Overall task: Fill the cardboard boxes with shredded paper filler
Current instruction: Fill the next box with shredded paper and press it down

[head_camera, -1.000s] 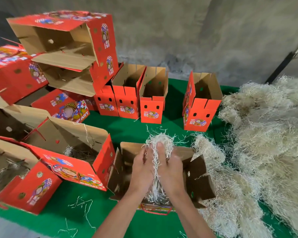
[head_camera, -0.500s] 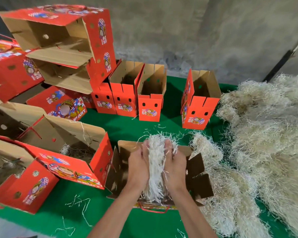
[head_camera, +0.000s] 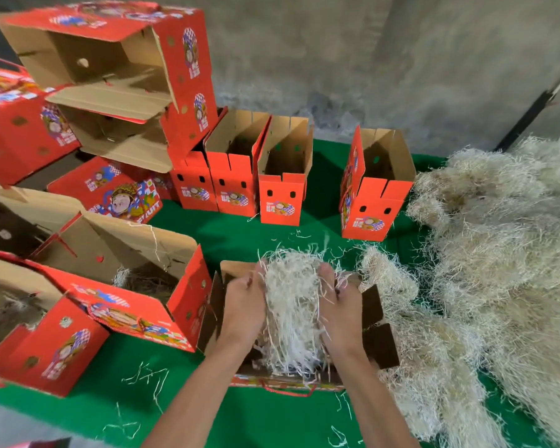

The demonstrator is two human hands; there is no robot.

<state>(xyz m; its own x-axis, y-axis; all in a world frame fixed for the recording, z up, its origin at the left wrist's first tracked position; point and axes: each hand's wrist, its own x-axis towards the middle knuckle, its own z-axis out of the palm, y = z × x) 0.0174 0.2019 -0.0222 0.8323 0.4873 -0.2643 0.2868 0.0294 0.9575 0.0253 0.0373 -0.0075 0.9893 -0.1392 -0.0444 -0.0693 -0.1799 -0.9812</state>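
The fingers of the left hand curl round the left side of a wad of shredded paper, and the fingers of the right hand curl round its right side, so the wad is squeezed between the two palms. Most fingertips are buried in the strands; how tightly they close is hard to tell. The wad stands upright inside the open box just in front of the person, its top fluffing out above the box rim and its lower strands hanging down into the box. This box sits on a green cloth, its brown flaps standing open on the right side and a red cord handle showing along its near edge.

Just left of it lies a red printed box tipped on its side, with some filler visible inside. Another red box lies nearer the left edge, also holding some strands. Behind them, more red boxes are stacked at an angle with open brown interiors. Along the back, a row of narrow upright boxes stands open-topped, and one more upright box stands apart to the right. A big pile of pale shredded paper covers the right side of the cloth, reaching the open box's right flaps. Loose strands lie scattered on the cloth near the forearms. A grey concrete wall rises behind.
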